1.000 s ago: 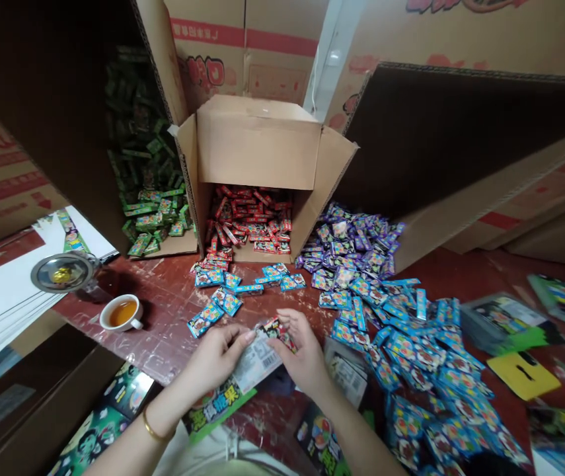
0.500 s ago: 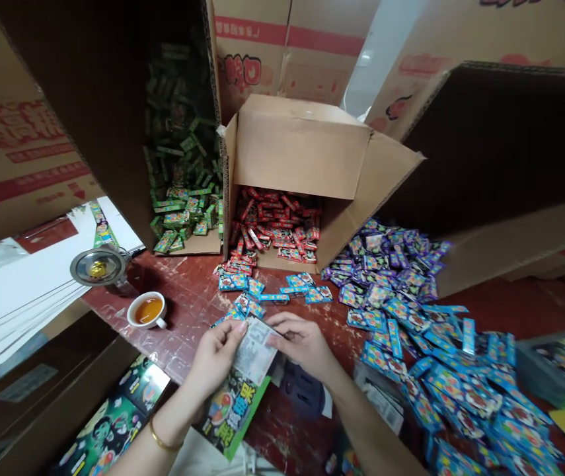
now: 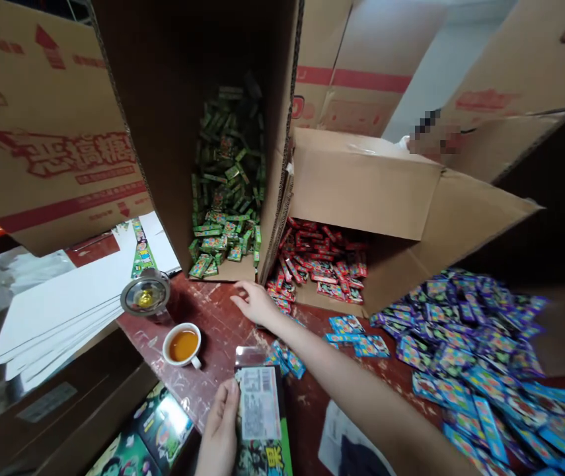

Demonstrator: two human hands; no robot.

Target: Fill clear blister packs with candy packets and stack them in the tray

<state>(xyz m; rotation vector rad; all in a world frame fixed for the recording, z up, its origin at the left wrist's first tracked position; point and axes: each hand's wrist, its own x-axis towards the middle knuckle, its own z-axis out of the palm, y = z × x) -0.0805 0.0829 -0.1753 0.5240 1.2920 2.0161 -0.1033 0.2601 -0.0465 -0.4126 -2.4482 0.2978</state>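
Observation:
My left hand (image 3: 221, 423) grips the left edge of a black and green candy box (image 3: 261, 403) low in the view. A white printed label is on the side facing me, and a clear flap stands up at its top end. My right hand (image 3: 255, 304) is stretched out across the table with its fingers apart and nothing visible in them. It is just in front of the tall carton's lower edge, near the small green candy packs (image 3: 223, 238) inside. Red candy packs (image 3: 322, 258) lie in the smaller carton to its right.
A cup of tea (image 3: 182, 345) and a lidded glass pot (image 3: 146, 297) stand at the left, beside white card sheets (image 3: 69, 304). Purple packs (image 3: 455, 317) and blue packs (image 3: 490, 410) are heaped at the right. Several printed boxes (image 3: 153, 430) sit in a carton at lower left.
My right hand has let go of the candy box and reached forward and left toward the green packs. My left hand keeps the box, now more upright. The view has swung left.

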